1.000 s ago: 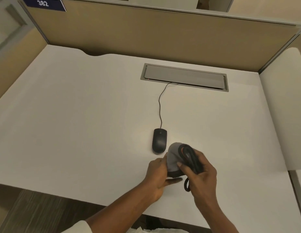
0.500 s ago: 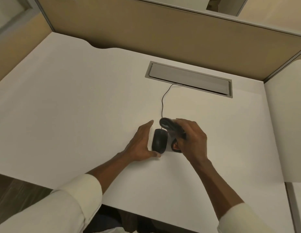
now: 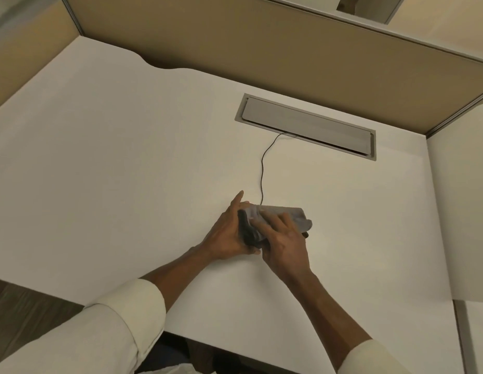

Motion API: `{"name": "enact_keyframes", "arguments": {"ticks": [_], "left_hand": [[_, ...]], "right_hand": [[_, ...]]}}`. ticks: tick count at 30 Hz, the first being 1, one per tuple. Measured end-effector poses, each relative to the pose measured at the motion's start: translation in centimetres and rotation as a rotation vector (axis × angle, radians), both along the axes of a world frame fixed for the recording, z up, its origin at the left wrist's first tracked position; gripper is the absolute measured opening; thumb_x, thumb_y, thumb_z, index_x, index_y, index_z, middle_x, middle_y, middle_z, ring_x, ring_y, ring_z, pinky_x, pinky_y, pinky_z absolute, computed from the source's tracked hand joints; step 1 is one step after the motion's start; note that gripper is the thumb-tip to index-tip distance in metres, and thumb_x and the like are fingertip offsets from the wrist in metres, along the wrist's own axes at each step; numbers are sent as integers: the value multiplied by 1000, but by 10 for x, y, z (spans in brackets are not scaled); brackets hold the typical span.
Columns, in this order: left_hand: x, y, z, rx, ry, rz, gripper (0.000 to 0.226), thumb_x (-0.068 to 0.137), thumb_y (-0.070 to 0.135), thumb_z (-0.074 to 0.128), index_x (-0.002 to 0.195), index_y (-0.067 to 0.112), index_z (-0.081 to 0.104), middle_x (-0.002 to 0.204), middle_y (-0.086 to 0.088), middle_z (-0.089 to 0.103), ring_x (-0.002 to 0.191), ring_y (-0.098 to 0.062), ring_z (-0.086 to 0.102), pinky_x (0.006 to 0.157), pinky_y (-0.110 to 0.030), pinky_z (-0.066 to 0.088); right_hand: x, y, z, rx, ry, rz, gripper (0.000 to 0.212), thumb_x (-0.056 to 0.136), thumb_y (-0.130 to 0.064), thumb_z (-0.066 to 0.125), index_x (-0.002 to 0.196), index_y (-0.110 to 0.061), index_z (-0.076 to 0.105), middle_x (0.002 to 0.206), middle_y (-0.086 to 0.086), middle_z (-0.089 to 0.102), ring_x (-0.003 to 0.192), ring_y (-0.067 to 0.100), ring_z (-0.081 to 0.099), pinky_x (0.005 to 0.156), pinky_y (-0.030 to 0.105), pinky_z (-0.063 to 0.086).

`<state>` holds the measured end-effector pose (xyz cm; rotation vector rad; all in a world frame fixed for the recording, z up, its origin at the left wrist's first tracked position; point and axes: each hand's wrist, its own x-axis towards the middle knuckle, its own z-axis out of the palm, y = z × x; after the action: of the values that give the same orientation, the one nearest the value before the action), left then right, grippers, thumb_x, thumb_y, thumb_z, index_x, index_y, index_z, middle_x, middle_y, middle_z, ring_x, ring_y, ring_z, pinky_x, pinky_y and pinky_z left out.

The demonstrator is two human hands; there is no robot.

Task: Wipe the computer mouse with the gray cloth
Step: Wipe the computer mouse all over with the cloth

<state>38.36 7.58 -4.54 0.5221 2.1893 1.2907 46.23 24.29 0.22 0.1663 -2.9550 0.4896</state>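
The black wired computer mouse (image 3: 245,230) lies on the white desk, mostly covered. My left hand (image 3: 226,232) grips its left side and holds it in place. The gray cloth (image 3: 289,215) is draped over the top and right of the mouse. My right hand (image 3: 282,242) presses the cloth down onto the mouse with its fingers spread over the fabric. The mouse's thin black cable (image 3: 262,168) runs from under the cloth toward the back of the desk.
The cable enters a gray rectangular cable hatch (image 3: 305,125) set into the white desk (image 3: 121,168). Tan partition walls (image 3: 262,49) close off the back and left. A second white surface (image 3: 461,201) adjoins on the right. The desk's front edge lies near my sleeves.
The gray cloth, bunched in my right hand beside the mouse before, now lies spread over the mouse under my right fingers. My left hand has closed in against the mouse's left side.
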Motion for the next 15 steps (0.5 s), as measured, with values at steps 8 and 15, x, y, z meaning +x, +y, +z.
{"name": "enact_keyframes", "arguments": {"ticks": [8,15], "left_hand": [[-1,-4,-8,-46,115,-3,140,66,39,102,169,13,10,163,1,46,152,-19,44,124,-47,40],[-1,-2,-7,-64,63,-16,144,62,48,101,169,29,7,175,4,27,158,-21,35,127,-48,38]], "right_hand": [[38,-6,-12,184,7,-24,65,67,6,87,126,-19,76,140,16,68,103,39,68,77,45,58],[-15,-11,0,179,-42,-150,48,69,-11,92,114,-16,78,125,16,75,96,41,68,78,48,56]]}}
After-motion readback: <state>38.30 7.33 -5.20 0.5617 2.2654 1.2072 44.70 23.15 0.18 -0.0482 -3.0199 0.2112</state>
